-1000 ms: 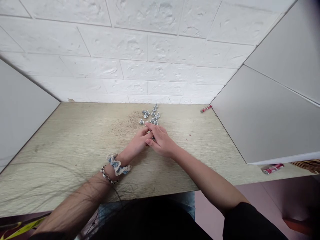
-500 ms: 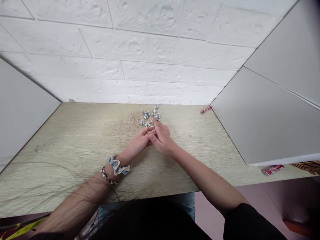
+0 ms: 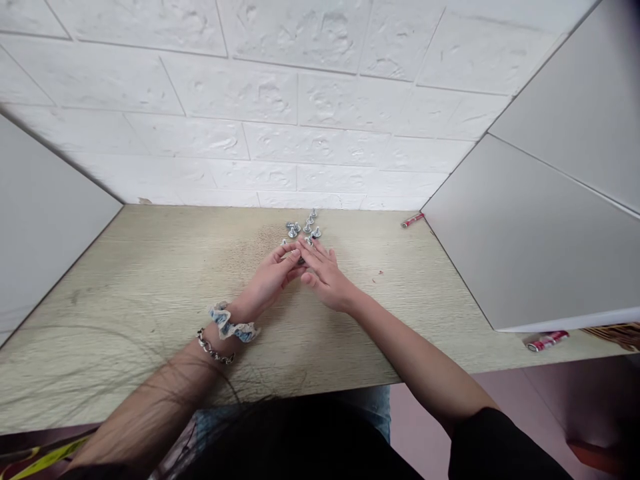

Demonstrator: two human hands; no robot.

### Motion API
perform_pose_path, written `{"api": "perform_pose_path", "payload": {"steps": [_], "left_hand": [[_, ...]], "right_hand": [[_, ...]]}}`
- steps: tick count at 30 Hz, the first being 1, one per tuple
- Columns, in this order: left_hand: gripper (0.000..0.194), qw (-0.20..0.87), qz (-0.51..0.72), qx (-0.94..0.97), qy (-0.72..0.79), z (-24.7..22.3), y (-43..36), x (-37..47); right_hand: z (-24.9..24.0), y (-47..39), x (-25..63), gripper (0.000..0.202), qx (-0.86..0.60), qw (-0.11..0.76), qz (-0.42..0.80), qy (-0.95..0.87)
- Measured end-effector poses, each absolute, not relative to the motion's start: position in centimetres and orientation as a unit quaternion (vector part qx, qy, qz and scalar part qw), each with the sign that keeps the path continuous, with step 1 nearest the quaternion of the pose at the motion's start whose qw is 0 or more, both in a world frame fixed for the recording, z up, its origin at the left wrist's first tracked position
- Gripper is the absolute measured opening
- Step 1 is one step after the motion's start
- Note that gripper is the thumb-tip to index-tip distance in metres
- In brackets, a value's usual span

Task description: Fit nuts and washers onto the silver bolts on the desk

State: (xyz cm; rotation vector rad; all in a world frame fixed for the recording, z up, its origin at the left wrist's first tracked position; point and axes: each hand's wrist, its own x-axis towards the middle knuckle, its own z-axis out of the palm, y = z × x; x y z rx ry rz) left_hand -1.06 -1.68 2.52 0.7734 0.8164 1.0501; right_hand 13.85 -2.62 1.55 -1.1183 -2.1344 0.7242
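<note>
Several silver screws (image 3: 293, 232) with wide round heads are clustered near the wall, many of them standing head down with the shank up. Just in front of this cluster, my left hand (image 3: 269, 275) is closed, its thumb pressed toward the fingers. A small dark bit shows between the hands, too hidden to name. My right hand (image 3: 327, 281) meets the left fingertips from the other side, palm down, fingers stretched out and thumb apart. Its fingertips reach the nearest screws, partly covering them.
A white brick-patterned wall (image 3: 320, 143) closes the back of the wooden tabletop (image 3: 165, 287). White panels stand at both sides. One red battery-like cylinder (image 3: 413, 220) lies by the right panel, another red cylinder (image 3: 547, 341) near the front right edge beside a wicker item (image 3: 613, 335).
My left hand has shifted slightly left, and its thumb now lies on top of its fingers. The right fingers have spread and swung left, covering the nearest screws.
</note>
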Motion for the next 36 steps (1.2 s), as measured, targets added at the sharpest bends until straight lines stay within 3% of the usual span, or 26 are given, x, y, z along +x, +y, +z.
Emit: {"api": "perform_pose_path", "payload": {"steps": [7,12,15,18,24,29,36], "left_hand": [[0.018,0.695,0.507,0.324,0.395,2.9,-1.1,-1.8],[0.025,0.711,0.470,0.364,0.376,3.0,-1.5,-1.6],[0.031,0.735,0.426,0.382,0.363,3.2,-2.0,-1.2],[0.033,0.743,0.418,0.392,0.346,3.5,-2.4,-0.8],[0.031,0.709,0.465,0.370,0.380,3.7,-2.2,-1.1],[0.031,0.690,0.457,0.387,0.407,3.6,-2.2,-1.1],[0.028,0.632,0.312,0.497,0.506,3.7,-2.1,-1.2]], "right_hand": [[1.9,-3.0,13.9,0.064,-0.420,0.503,0.270,-0.706],[1.9,-3.0,13.5,0.037,-0.458,0.426,0.218,-0.750],[1.5,-2.8,13.3,0.059,-0.465,0.346,0.222,-0.784],[1.0,-2.7,13.4,0.067,-0.450,0.298,0.221,-0.812],[1.0,-2.4,13.6,0.060,-0.366,0.359,0.179,-0.840],[1.1,-2.0,13.6,0.026,-0.376,0.429,0.127,-0.812],[0.9,-1.5,13.7,0.013,-0.447,0.373,0.181,-0.792]]}}
